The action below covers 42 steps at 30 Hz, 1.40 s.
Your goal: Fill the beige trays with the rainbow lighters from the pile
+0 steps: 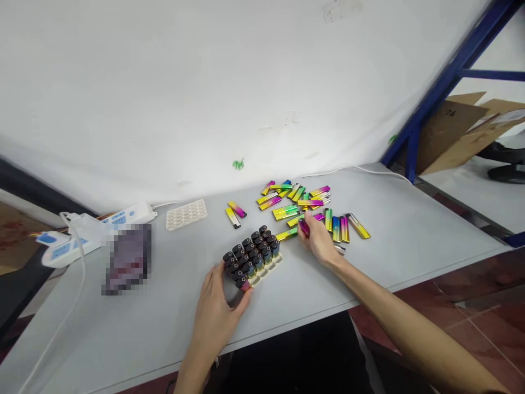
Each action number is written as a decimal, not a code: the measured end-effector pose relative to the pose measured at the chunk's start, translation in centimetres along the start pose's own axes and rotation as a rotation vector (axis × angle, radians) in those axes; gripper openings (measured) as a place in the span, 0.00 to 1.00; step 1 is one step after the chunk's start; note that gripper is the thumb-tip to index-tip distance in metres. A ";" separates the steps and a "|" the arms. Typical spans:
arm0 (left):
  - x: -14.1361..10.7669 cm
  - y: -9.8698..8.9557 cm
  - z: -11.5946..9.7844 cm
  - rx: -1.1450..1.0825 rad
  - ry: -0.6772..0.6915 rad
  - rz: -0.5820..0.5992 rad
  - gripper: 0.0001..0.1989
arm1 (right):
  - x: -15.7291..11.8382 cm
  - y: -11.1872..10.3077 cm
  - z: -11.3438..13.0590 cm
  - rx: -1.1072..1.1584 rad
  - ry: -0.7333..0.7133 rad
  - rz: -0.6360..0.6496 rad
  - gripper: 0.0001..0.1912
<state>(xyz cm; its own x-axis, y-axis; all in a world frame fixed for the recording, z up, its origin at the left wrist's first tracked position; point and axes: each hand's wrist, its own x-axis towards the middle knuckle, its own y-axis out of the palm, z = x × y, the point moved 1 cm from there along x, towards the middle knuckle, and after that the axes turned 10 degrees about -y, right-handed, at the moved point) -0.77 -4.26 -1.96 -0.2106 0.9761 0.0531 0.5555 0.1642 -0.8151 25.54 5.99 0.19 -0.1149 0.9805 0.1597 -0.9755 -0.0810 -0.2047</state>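
Observation:
My left hand (219, 303) grips the left end of a cream slotted tray (268, 269), thumb at the near corner and fingers along the far side. Black-topped lighters (249, 267) stand upright in rows in this tray, and a row of slots along its near right edge holds none. To the right, my right hand (319, 241) pinches a lighter with a purple end (304, 226), partly hidden by the fingers. Around and beyond that hand lie loose shiny lighters (286, 212) in yellow, green, purple and blue, some overlapping.
Two more lighters (232, 217) lie apart beyond the tray. A second cream slotted tray (186, 214) rests near the wall. Farther left are a white power strip (127, 216) with cables and a blurred dark object (129, 257). A blue metal frame (414, 128) and cardboard boxes (451, 128) stand at right.

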 end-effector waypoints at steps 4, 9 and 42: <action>-0.1 0.0 -0.1 0.006 0.011 0.005 0.37 | -1.9 0.1 2.9 -0.131 -0.083 0.002 0.29; -0.2 0.1 -0.1 -0.007 0.032 -0.001 0.37 | -4.2 1.2 6.6 -0.369 -0.333 0.189 0.13; 0.0 0.1 0.1 -0.050 0.013 -0.004 0.38 | -5.5 5.2 8.0 -1.010 -0.854 0.418 0.07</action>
<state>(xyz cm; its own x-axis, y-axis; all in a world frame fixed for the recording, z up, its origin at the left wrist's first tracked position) -0.78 -4.26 -2.06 -0.2025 0.9772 0.0638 0.5943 0.1745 -0.7851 19.62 -1.23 5.98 -0.7974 0.4736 0.3740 -0.3253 0.1847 -0.9274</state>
